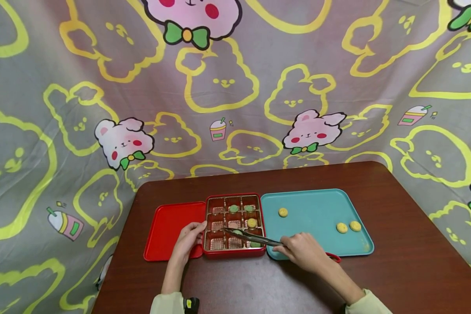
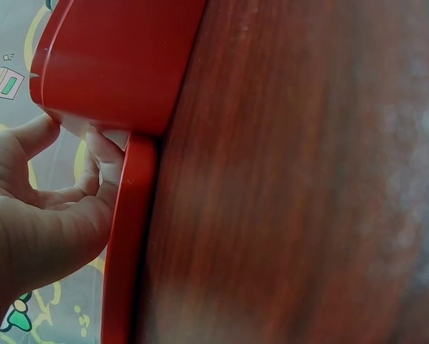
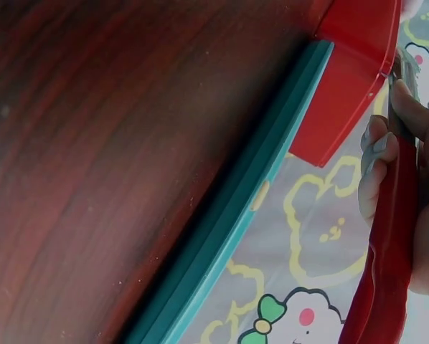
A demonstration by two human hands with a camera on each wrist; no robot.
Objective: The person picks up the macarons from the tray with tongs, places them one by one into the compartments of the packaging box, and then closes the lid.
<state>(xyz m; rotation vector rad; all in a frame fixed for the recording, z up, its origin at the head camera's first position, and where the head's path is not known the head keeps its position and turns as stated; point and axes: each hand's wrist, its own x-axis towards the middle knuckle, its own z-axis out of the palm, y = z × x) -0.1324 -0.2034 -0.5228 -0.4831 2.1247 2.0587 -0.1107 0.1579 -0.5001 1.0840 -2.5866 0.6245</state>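
Observation:
My left hand (image 1: 188,242) holds the left side of a red box (image 1: 235,254), with thumb and fingers bent against its wall and rim. A divided tray inside the box has several compartments. My right hand (image 1: 304,253) grips red-handled tongs (image 1: 259,239), whose tips reach over the front middle compartment. Beside the tips is a green cookie (image 1: 237,232); whether they pinch it cannot be told. Other green cookies (image 1: 234,209) sit in the back middle, back right and front right compartments. A yellow cookie (image 1: 252,223) occupies the middle right one. The red tong handle (image 3: 390,244) shows in the right wrist view.
Right of the box lies a turquoise tray (image 1: 310,240) bearing a yellow cookie (image 1: 283,212) at back left and two more (image 1: 342,227) at right. On the left is a red lid-like tray (image 1: 168,226), against the box. A patterned cloth (image 1: 235,100) hangs behind the brown table (image 1: 408,244).

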